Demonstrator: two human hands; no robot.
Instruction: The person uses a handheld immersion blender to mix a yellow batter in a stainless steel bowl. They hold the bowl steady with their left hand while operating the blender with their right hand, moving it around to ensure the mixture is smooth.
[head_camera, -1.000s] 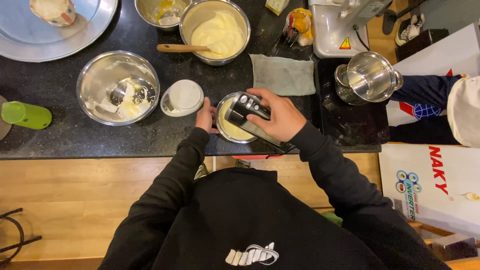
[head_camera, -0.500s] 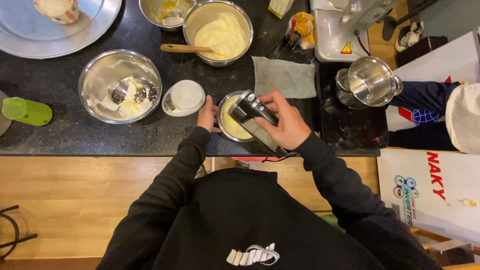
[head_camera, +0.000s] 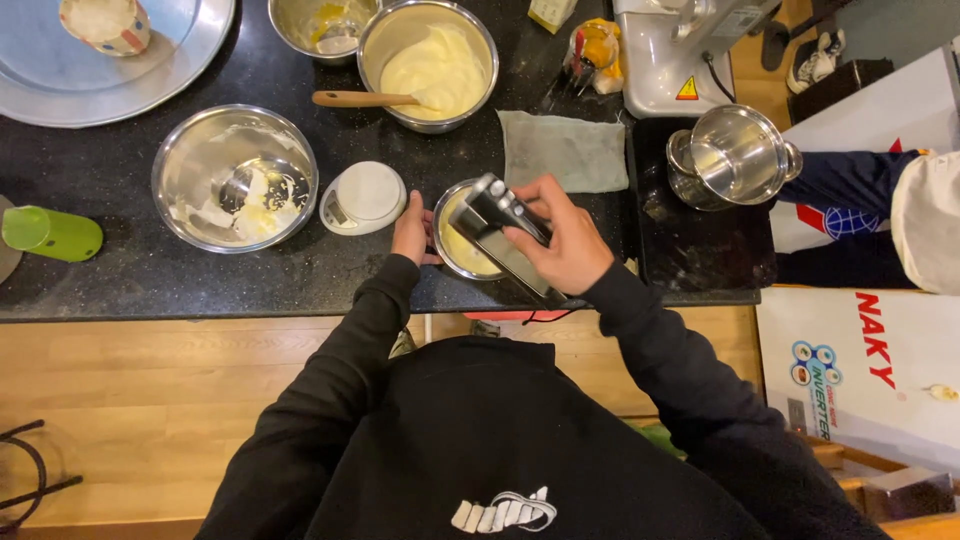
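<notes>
My right hand (head_camera: 565, 238) grips a dark hand mixer (head_camera: 497, 228) held over a small steel bowl (head_camera: 452, 250) of pale yellow batter at the counter's front edge. Steadying that bowl, my left hand (head_camera: 411, 229) rests against its left rim. The mixer's beaters are hidden under its body. A small round white kitchen scale (head_camera: 363, 197) sits just left of my left hand.
A steel bowl (head_camera: 235, 177) with batter scraps lies left. A bowl of cream (head_camera: 430, 65) with a wooden-handled spatula (head_camera: 360, 99) stands behind, a grey cloth (head_camera: 564, 150) beside it. A steel pot (head_camera: 732, 157), a stand mixer (head_camera: 680, 50), a green cup (head_camera: 50, 232) and a large tray (head_camera: 120, 70) are also on the counter.
The mixer has tilted and shifted slightly over the small bowl in my right hand. My left hand stays on the bowl's rim.
</notes>
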